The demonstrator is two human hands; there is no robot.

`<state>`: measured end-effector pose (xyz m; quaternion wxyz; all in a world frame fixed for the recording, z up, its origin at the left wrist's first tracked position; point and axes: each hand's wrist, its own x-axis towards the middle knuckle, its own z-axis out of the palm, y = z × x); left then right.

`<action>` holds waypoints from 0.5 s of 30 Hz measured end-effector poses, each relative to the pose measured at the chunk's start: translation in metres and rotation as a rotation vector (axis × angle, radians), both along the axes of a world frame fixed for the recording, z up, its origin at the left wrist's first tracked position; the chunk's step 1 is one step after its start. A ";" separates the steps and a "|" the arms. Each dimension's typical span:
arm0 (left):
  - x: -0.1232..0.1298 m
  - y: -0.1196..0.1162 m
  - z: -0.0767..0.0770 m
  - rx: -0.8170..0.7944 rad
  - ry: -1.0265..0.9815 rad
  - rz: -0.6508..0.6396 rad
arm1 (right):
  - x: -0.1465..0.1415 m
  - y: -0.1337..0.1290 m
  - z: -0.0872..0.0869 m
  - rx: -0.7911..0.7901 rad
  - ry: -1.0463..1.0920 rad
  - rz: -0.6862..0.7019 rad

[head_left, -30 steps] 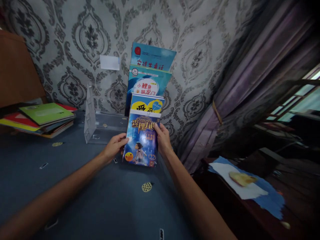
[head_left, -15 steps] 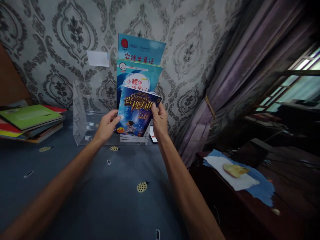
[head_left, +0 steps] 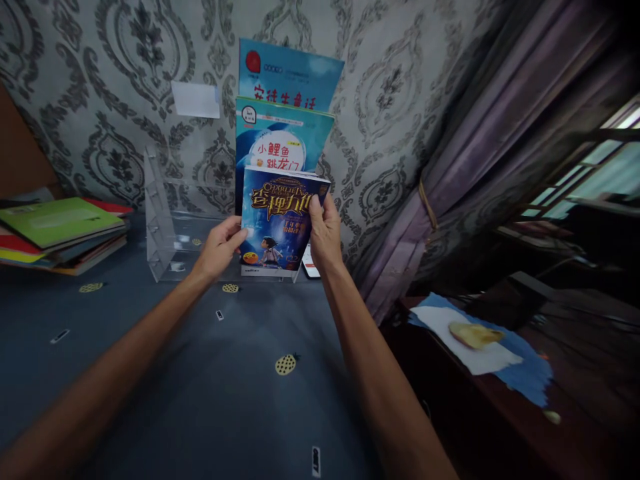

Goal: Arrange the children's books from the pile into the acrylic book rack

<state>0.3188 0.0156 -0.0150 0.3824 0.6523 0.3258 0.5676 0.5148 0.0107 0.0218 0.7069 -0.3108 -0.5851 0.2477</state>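
A dark blue paperback book (head_left: 280,227) with gold lettering stands upright in front of me, at the right part of a clear acrylic rack (head_left: 159,230). My left hand (head_left: 220,247) pinches its left edge between thumb and fingers. On the opposite edge, my right hand (head_left: 325,227) grips it with the thumb across the cover. Behind it rise a teal book (head_left: 313,143) with a white oval on the cover and, higher still, a blue book (head_left: 300,73) with red characters. The blue paperback hides their lower parts.
Several books (head_left: 60,230) lie stacked at the left. A phone (head_left: 311,261) is partly hidden behind my right hand. At the right, a dark red surface (head_left: 480,400) bears a blue cloth (head_left: 533,373), white paper and a yellowish piece of food (head_left: 475,335). A purple curtain (head_left: 440,160) hangs nearby.
The blue paperback has straightened and come down, and its bottom edge now covers the white strip at the rack's front. Both hands keep hold of it. The view has tilted slightly down.
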 end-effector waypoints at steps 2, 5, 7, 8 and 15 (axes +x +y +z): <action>0.001 0.000 -0.002 -0.018 -0.011 -0.014 | 0.001 0.002 -0.002 0.009 -0.006 -0.022; 0.002 0.001 -0.003 -0.033 -0.024 -0.024 | 0.002 0.005 -0.006 0.043 -0.017 -0.042; 0.001 0.001 -0.003 -0.037 -0.018 -0.036 | 0.002 0.006 -0.008 0.065 -0.017 -0.032; 0.001 0.001 -0.003 -0.040 -0.014 -0.043 | 0.002 0.006 -0.008 0.065 -0.016 -0.029; -0.001 0.004 -0.004 -0.033 -0.005 -0.019 | 0.003 0.006 -0.011 0.028 -0.029 -0.050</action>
